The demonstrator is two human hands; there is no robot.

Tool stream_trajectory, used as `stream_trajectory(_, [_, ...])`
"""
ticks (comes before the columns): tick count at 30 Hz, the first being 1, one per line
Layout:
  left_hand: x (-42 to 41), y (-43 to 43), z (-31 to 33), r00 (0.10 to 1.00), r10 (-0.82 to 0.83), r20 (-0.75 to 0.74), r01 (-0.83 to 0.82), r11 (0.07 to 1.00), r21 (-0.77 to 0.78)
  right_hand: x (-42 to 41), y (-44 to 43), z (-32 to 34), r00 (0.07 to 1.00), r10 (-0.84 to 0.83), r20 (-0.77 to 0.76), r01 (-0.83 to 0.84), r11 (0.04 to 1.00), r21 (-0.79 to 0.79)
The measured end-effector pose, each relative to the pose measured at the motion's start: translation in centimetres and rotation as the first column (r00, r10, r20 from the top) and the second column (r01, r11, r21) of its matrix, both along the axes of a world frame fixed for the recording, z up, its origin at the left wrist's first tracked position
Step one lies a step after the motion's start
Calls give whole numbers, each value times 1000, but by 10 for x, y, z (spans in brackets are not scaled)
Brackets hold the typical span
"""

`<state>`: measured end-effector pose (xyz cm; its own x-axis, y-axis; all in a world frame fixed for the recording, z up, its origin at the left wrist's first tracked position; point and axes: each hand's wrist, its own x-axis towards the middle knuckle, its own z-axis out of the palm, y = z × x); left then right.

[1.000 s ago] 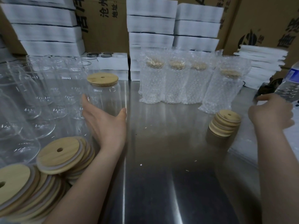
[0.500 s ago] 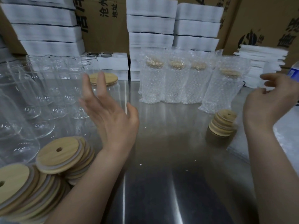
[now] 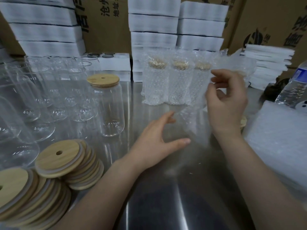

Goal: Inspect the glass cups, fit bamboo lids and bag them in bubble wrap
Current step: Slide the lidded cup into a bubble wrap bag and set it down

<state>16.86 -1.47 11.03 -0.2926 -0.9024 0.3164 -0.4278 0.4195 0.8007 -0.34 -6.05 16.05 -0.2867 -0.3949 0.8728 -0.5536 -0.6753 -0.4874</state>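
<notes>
Nearest us, left of our left hand [image 3: 154,141], lids [image 3: 66,161] are lying in slumped stacks on the table [image 3: 157,205]. We are holding that hand low over the table, fingers spread and thumb out, fingertips reaching the lower edge of a bag [image 3: 194,120]; the blur is keeping us from telling whether they touch it. Our right hand [image 3: 227,103] is hanging higher, fingers curled, pinching the bag's top, and the bag is dangling between both hands. Right of this hand foam sheets [image 3: 279,140] are lying piled, a bottle [image 3: 292,90] standing beyond. Left of and beyond the left hand a lidded cup [image 3: 110,107] is standing beside bare cups [image 3: 49,97]. Beyond the right hand wrapped cups [image 3: 166,83] are standing in a row, foam blocks [image 3: 154,22] and boxes [image 3: 106,22] rising behind.
</notes>
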Motion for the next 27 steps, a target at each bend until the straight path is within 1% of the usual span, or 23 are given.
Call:
stream_trajectory(2, [-3, -1, -4, 998, -28, -62, 35, 992, 124, 7, 1, -4, 998, 65, 1, -65, 998, 22])
stream_trajectory(3, [-4, -2, -5, 992, -24, -127, 45, 985, 165, 11, 1, -6, 996, 92, 5, -92, 995, 30])
stream_trajectory(5, [-5, -5, -4, 952, -6, -307, 82, 969, 235, 17, 1, -9, 991, 130, 3, -130, 991, 29])
stream_trajectory(6, [-5, -7, -3, 927, 7, -376, 97, 961, 258, 20, 1, -11, 990, 144, -3, -144, 989, 28])
stream_trajectory(7, [-4, -8, -2, 911, 18, -411, 103, 957, 271, 22, 1, -12, 987, 160, -4, -159, 987, 31])
stream_trajectory(10, [-2, -9, 1, 926, 37, -375, 68, 962, 263, 26, 0, -16, 977, 214, 13, -215, 975, 63])
stream_trajectory(12, [-1, -10, 0, 928, 68, -367, 33, 965, 262, 29, 0, -18, 960, 278, 25, -280, 955, 101])
stream_trajectory(14, [1, -12, 1, 903, 127, -411, -1, 956, 293, 33, 2, -20, 922, 382, 62, -387, 910, 150])
stream_trajectory(16, [2, -14, 2, 866, 183, -465, -11, 938, 348, 33, 3, -21, 894, 443, 62, -445, 864, 236])
stream_trajectory(19, [6, -16, 3, 825, 217, -521, 15, 914, 405, 31, 3, -27, 866, 499, -27, -448, 799, 401])
stream_trajectory(22, [10, -17, 3, 788, 244, -566, 32, 901, 433, 33, 5, -31, 799, 600, -42, -488, 687, 538])
stream_trajectory(24, [13, -19, 1, 794, 246, -556, 23, 901, 433, 34, 5, -33, 761, 645, -68, -478, 628, 614])
stream_trajectory(27, [15, -21, -1, 796, 258, -547, 0, 905, 426, 34, 4, -35, 736, 665, -127, -423, 598, 681])
